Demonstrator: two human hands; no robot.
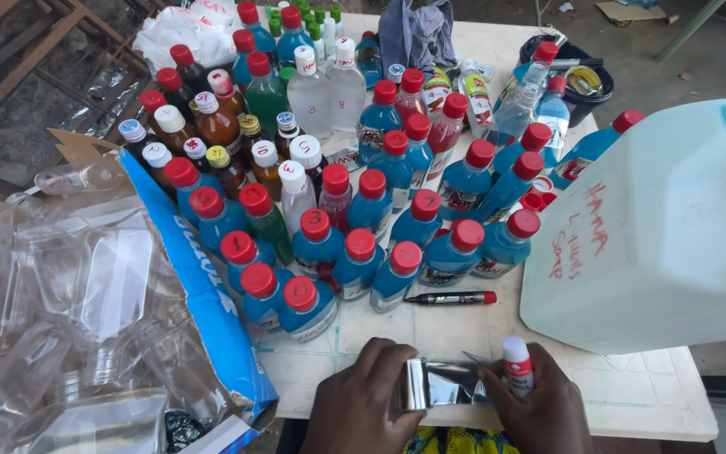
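Lying on the worktop (632, 395), a shiny foil strip (439, 385) is pinched between left hand (363, 403) and right hand (539, 408) (white-capped tube (517, 366) gripped at one o'clock).

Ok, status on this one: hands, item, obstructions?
Left hand and right hand both grip a shiny foil strip. Right also holds a small red-and-white tube. Marker and capped bottles close ahead.

**Where everything sat on your table**

Your left hand (363, 399) and right hand (539, 403) met at the table's (632, 395) near edge, a small bottle (455, 382) lying between them. Just behind lay a marker (451, 298), then crowded bottles (363, 210). A jerrycan (657, 235) stood right; a box (212, 311) of bottles sat left
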